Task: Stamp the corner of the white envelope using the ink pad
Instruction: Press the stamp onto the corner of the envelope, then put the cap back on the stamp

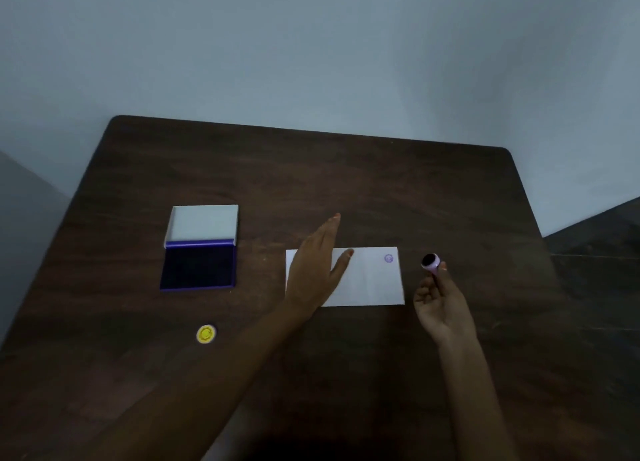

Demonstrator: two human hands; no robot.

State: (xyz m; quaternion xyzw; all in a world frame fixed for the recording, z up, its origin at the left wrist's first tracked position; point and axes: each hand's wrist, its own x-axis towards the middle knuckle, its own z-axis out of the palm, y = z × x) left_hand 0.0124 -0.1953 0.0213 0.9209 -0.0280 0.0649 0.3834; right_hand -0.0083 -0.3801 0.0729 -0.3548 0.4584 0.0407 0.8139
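Note:
The white envelope (370,280) lies flat on the dark wooden table (311,169), with a round purple stamp mark (388,258) in its far right corner. My left hand (317,270) rests flat on the envelope's left part, fingers stretched out. My right hand (443,304) is just right of the envelope and holds a small pink round stamp (431,262), its dark inked face turned up and away. The ink pad (199,266) sits open at the left, its pad dark blue and its pale lid (202,223) folded back.
A small yellow round cap (206,333) lies near the front left of the table. The table's far edge meets a pale wall. A darker floor area shows at the right.

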